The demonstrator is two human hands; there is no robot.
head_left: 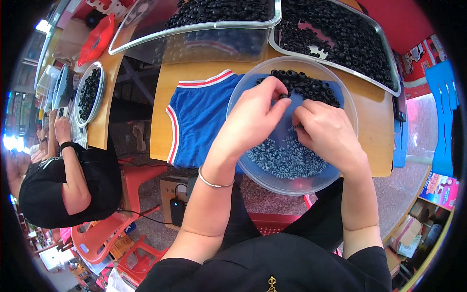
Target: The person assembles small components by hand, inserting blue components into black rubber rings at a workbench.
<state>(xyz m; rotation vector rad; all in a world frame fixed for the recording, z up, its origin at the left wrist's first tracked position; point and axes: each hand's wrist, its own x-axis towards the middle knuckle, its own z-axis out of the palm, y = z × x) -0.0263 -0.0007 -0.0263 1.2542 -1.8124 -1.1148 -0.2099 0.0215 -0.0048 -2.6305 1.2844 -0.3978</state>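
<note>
Head view: a person works seated at a wooden table (377,129); the clock is centred on the round clear tub (277,184) before them.
Tub: sits at the near edge of the table, partly over a blue cloth item (199,117) with red-and-white trim that spreads out toward 9 o'clock.
Black parts: a heap of small black ringed pieces (314,88) lies inside the tub from 12 to 2 o'clock.
Springs: many small pale coils (287,158) cover its floor around 6 o'clock.
Left hand: the person's left hand (253,114) reaches over the rim at 10 o'clock, thumb and forefinger pinched narrow on a small black part (283,96) just beside the heap.
Right hand: the right hand (325,130) is over the tub at 3 o'clock, fingers curled inward; a dark bit shows by the tips, but whether it is gripped one cannot tell.
Bracelet: a thin silver band (216,184) circles the left forearm at 8 o'clock.
Bins: two rectangular clear bins, one (170,48) at 11 o'clock, one (335,67) at 1, hold more black pieces.
Neighbour: toward 9 o'clock, a co-worker in black (68,190) sits by another round tub (102,87) of black pieces.
</note>
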